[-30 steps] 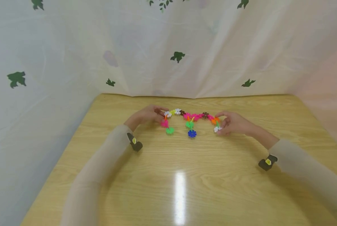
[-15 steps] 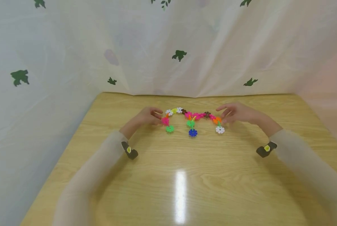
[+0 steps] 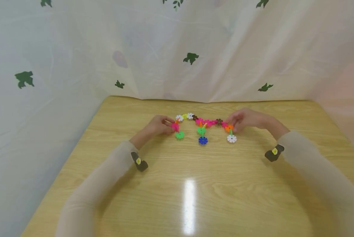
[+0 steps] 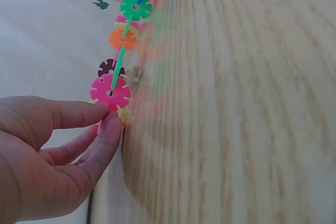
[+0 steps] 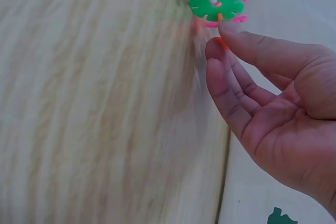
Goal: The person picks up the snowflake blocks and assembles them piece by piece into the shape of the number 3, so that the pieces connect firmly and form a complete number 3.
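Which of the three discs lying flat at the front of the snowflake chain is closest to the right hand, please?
The white disc, at the chain's right end; the blue disc and green disc lie farther from the right hand.

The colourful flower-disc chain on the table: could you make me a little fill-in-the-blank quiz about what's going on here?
1. The chain of plastic discs rests on a ____ table.
2. The left hand pinches a ____ disc at its end of the chain.
3. The disc at the foot of the middle leg is ____.
4. The disc lying below the right hand is ____.

Missing words: wooden; pink; blue; white
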Action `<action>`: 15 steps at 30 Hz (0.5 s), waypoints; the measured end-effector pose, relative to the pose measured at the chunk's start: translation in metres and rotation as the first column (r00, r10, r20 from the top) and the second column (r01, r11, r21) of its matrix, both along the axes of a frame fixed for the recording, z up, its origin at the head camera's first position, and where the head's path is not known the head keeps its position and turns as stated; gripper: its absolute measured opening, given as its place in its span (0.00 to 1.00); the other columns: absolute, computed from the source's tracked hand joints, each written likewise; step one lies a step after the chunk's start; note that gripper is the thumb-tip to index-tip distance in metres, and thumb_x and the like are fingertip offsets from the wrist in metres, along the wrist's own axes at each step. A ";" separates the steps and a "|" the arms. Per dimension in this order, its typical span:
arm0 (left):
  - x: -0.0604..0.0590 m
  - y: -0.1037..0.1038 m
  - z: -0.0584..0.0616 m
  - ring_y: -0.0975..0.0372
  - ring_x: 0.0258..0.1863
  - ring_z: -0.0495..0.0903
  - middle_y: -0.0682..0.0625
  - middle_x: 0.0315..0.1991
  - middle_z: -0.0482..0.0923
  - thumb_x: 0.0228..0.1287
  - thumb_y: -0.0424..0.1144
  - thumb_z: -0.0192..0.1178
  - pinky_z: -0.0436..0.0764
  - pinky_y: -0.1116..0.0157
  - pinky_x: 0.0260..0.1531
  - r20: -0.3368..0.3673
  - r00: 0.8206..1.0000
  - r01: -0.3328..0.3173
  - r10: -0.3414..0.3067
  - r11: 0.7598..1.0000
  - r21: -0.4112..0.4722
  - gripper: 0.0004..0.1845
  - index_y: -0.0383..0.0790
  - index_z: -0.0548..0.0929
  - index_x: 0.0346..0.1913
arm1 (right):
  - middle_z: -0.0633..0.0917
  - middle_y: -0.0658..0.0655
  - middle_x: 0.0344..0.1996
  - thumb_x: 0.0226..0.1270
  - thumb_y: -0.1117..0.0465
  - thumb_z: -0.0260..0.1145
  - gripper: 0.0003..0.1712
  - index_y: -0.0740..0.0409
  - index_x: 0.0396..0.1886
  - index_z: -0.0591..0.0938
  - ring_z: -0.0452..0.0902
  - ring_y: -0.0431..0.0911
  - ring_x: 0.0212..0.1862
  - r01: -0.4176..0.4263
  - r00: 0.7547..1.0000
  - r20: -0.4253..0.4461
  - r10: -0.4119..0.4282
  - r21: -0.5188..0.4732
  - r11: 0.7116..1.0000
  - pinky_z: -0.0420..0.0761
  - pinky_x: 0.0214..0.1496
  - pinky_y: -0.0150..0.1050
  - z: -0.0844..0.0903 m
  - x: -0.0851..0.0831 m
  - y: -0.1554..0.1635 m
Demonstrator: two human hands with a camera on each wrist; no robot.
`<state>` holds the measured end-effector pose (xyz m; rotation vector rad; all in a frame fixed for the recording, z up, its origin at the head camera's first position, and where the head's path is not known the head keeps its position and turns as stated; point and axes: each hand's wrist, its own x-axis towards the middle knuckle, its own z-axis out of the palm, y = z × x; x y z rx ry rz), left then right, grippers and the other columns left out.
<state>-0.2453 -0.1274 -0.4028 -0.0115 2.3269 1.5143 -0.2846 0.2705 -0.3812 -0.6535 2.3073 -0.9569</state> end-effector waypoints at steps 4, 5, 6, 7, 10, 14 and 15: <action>-0.007 0.004 -0.003 0.68 0.28 0.83 0.35 0.49 0.83 0.62 0.22 0.65 0.86 0.74 0.33 0.013 1.000 -0.021 0.020 0.997 0.079 0.22 0.28 0.80 0.60 | 0.86 0.58 0.40 0.60 0.64 0.77 0.24 0.62 0.56 0.83 0.80 0.46 0.42 0.020 0.998 -0.056 -0.021 -0.007 1.000 0.83 0.44 0.35 -0.005 0.010 0.004; -0.009 0.004 -0.003 0.68 0.29 0.83 0.35 0.51 0.83 0.62 0.21 0.64 0.86 0.74 0.33 0.012 1.000 -0.018 0.017 0.996 0.087 0.22 0.28 0.80 0.60 | 0.86 0.58 0.40 0.59 0.64 0.77 0.24 0.62 0.55 0.84 0.80 0.45 0.41 0.028 0.998 -0.056 -0.029 -0.015 0.999 0.84 0.44 0.35 -0.006 0.013 0.005; -0.011 0.005 -0.003 0.68 0.30 0.83 0.34 0.52 0.83 0.62 0.21 0.64 0.86 0.74 0.34 0.008 1.000 -0.008 0.007 0.996 0.088 0.23 0.28 0.80 0.61 | 0.86 0.58 0.39 0.59 0.64 0.77 0.23 0.62 0.55 0.84 0.80 0.45 0.41 0.036 0.998 -0.053 -0.037 -0.020 0.999 0.84 0.43 0.35 -0.007 0.017 0.005; -0.014 0.005 -0.004 0.67 0.30 0.83 0.33 0.54 0.82 0.62 0.21 0.64 0.86 0.74 0.35 0.003 1.000 0.003 -0.004 0.996 0.088 0.23 0.29 0.80 0.62 | 0.86 0.58 0.38 0.59 0.64 0.77 0.23 0.62 0.54 0.84 0.81 0.45 0.40 0.048 0.998 -0.048 -0.049 -0.027 0.998 0.84 0.42 0.35 -0.007 0.021 0.005; -0.024 0.006 -0.004 0.66 0.34 0.83 0.32 0.57 0.81 0.63 0.22 0.64 0.86 0.73 0.39 -0.012 0.999 0.054 -0.053 0.996 0.070 0.24 0.30 0.79 0.63 | 0.87 0.60 0.37 0.57 0.64 0.78 0.23 0.65 0.52 0.84 0.81 0.44 0.36 0.079 0.996 -0.035 -0.081 -0.055 0.995 0.85 0.37 0.35 -0.008 0.033 0.003; -0.040 0.008 -0.003 0.64 0.39 0.84 0.33 0.60 0.81 0.65 0.24 0.63 0.86 0.71 0.45 -0.025 0.991 0.134 -0.133 0.991 0.027 0.24 0.31 0.79 0.65 | 0.87 0.60 0.33 0.57 0.64 0.79 0.21 0.66 0.48 0.84 0.79 0.43 0.29 0.096 0.993 -0.065 -0.101 -0.071 0.993 0.83 0.31 0.34 -0.009 0.051 -0.003; -0.044 0.009 -0.003 0.64 0.40 0.84 0.34 0.60 0.81 0.65 0.24 0.63 0.85 0.71 0.45 -0.025 0.988 0.151 -0.151 0.988 0.020 0.24 0.32 0.79 0.65 | 0.87 0.59 0.32 0.57 0.64 0.79 0.20 0.66 0.47 0.84 0.79 0.42 0.28 0.101 0.991 -0.076 -0.106 -0.068 0.993 0.82 0.30 0.34 -0.010 0.054 -0.004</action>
